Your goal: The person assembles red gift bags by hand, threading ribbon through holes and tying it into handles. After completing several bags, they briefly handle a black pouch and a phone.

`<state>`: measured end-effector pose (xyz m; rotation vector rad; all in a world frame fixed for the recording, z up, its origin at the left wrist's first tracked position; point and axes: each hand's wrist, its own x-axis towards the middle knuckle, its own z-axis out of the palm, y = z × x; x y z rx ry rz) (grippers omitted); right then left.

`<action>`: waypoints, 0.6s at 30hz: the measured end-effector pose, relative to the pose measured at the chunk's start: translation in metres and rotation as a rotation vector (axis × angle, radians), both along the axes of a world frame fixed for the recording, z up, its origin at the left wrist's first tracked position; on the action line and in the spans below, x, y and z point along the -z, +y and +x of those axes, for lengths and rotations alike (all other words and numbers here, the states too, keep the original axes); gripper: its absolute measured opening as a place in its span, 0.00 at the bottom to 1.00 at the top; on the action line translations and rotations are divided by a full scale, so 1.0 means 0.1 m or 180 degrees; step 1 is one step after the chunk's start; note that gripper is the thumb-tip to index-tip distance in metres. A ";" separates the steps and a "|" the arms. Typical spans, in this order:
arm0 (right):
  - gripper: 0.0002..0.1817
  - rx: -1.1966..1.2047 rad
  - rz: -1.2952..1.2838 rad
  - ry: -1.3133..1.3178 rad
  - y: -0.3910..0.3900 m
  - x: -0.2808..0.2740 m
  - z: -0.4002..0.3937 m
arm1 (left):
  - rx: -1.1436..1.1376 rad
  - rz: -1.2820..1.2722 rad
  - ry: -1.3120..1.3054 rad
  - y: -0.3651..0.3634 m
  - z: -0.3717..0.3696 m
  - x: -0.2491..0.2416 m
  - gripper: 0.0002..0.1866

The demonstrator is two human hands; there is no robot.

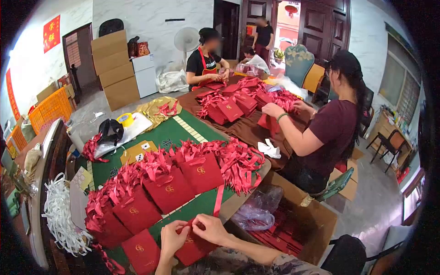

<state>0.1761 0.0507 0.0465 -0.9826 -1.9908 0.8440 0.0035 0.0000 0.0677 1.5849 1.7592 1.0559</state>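
Both my hands meet at the top edge of a red bag (195,250) near the table's front edge. My left hand (174,236) pinches the bag's upper left side. Beside it, my right hand (210,229) has its thumb and finger pressed together at the same edge, where a pink ribbon (219,200) rises behind. The fingertips hide the exact spot they hold. Another red bag (141,251) with a gold logo lies left of my left hand. Beyond are rows of red bags (172,190) topped with pink ribbons on the green table (183,133).
Two people work at the brown cloth (215,130) with a pile of red bags (229,108). An open carton (316,224) with red bags and clear plastic stands at the right. White ribbons (66,217) hang at the left. More people are near the door.
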 end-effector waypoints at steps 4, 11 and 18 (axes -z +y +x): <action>0.06 -0.0042 0.0175 0.0003 0.02 -0.08 0.05 | 0.0274 0.0314 -0.0224 0.05 -0.05 0.15 0.08; 0.07 -0.0039 -0.0399 0.0137 -0.05 -0.17 0.15 | 0.0326 -0.0425 -0.0433 0.00 -0.11 -0.09 0.10; 0.05 -0.0094 -0.0216 0.0255 -0.01 -0.13 0.19 | 0.0564 -0.0322 -0.0939 0.05 -0.15 0.13 0.11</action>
